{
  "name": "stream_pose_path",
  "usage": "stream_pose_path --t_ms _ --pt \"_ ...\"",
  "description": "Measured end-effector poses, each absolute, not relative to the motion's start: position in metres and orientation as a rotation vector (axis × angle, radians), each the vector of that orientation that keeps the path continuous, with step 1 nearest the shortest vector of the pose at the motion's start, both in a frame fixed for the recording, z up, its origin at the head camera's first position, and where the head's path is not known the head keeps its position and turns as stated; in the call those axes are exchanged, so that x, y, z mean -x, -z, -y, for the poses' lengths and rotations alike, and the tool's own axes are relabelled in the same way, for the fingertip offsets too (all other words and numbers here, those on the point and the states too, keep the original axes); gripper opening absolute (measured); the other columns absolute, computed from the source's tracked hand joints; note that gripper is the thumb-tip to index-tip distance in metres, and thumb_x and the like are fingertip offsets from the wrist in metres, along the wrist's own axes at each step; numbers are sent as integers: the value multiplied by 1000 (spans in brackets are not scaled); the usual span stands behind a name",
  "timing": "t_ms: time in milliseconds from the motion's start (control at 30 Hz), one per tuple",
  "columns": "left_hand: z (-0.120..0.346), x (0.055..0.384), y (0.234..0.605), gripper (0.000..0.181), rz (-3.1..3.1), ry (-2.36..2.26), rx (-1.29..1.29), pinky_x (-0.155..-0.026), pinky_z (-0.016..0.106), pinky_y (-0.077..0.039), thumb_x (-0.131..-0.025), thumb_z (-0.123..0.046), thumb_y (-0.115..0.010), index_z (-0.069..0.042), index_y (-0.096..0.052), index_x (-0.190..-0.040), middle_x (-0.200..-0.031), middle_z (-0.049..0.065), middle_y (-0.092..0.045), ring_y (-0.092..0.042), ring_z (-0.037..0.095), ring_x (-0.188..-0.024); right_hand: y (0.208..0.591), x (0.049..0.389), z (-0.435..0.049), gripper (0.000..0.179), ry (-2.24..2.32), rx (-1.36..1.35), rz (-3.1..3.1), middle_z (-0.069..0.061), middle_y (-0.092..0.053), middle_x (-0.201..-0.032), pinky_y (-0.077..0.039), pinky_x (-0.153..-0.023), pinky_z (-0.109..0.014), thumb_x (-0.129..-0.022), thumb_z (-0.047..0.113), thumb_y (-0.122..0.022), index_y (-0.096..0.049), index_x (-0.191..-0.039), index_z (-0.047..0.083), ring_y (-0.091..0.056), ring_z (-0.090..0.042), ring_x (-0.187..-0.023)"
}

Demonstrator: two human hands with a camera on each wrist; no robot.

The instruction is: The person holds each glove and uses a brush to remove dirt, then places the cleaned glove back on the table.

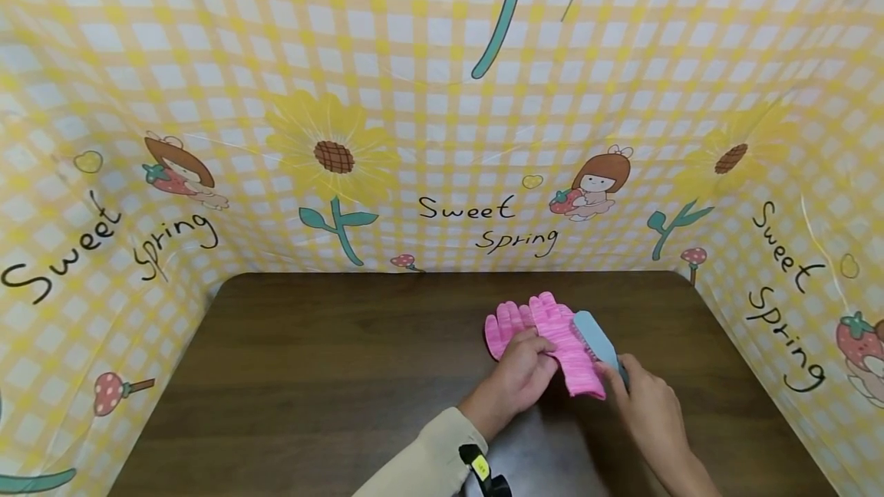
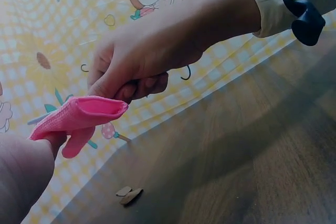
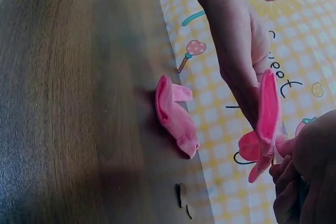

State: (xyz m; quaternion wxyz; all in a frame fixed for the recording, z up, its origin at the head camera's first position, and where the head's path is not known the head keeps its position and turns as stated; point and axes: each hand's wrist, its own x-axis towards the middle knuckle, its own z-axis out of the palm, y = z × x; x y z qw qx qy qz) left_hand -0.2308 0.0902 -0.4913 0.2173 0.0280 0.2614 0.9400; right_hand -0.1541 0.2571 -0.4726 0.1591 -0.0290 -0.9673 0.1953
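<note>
A pink knitted glove [image 1: 562,340] is held up over the table, its open cuff facing the near side. My left hand [image 1: 521,370] pinches its thumb-side edge. A light blue brush [image 1: 592,337] lies along the glove's right side in the head view, bristles toward the fabric. My right hand [image 1: 649,401] grips the brush's darker handle, partly hidden by the fingers. Behind the held glove, a second pink glove [image 1: 504,324] is partly covered in the head view. The right wrist view shows this other glove [image 3: 176,116] lying on the wooden table.
The dark brown table [image 1: 311,374] has rounded far corners. A yellow checked cloth [image 1: 414,144] with printed flowers and lettering walls it in at the back and both sides. Small brown flat pieces [image 2: 130,195] lie on the tabletop in both wrist views.
</note>
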Motion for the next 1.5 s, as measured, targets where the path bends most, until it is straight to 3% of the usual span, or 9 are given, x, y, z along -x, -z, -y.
stream_pose_path --t_ms 333,533,700,867,1000,1200,1500 --pt "-89 232 493 70 -728 -2617 -55 -131 44 -8 -86 18 -25 16 -13 -155 -169 21 -11 -6 30 -157 475 160 -266 41 -717 191 2843 -7 -58 -72 -46 -57 -41 -102 38 -61 -64 -113 -1 -53 -26 -66" --pt "-86 233 497 69 -770 -2646 -78 -130 40 -13 -83 19 -27 17 -17 -151 -165 19 -18 -13 25 -153 476 162 -272 44 -752 263 2863 -7 -52 -68 -43 -55 -38 -105 41 -55 -60 -110 -2 -53 -26 -65" --pt "-84 233 497 64 -807 -2622 -93 -128 39 -18 -85 18 -29 17 -23 -148 -156 14 -29 -21 23 -148 471 159 -257 34 -745 145 2771 -5 -54 -67 -41 -53 -35 -103 34 -61 -64 -109 1 -51 -22 -62" --pt "-83 229 494 55 -940 -2522 -189 -128 44 -21 -89 14 -30 19 -33 -144 -153 20 -40 -33 26 -144 469 156 -232 18 -706 -62 2714 5 -45 -61 -37 -53 -28 -97 26 -70 -65 -99 9 -45 -15 -59" --pt "-81 226 492 58 -963 -2474 -233 -129 48 -18 -91 14 -30 18 -31 -149 -160 23 -35 -30 27 -148 469 156 -225 21 -657 -55 2699 6 -40 -59 -35 -52 -28 -96 28 -71 -61 -94 10 -42 -15 -57" --pt "-77 226 494 63 -925 -2470 -268 -129 51 -16 -90 14 -30 16 -25 -153 -164 24 -27 -22 30 -153 468 159 -232 28 -659 16 2715 4 -38 -58 -36 -48 -31 -96 30 -71 -67 -103 3 -43 -17 -54" --pt "-75 225 490 64 -857 -2480 -281 -129 53 -13 -90 15 -26 16 -22 -155 -166 26 -23 -17 35 -156 462 161 -244 36 -689 136 2776 -6 -55 -65 -44 -52 -40 -99 37 -66 -68 -110 3 -52 -24 -61"
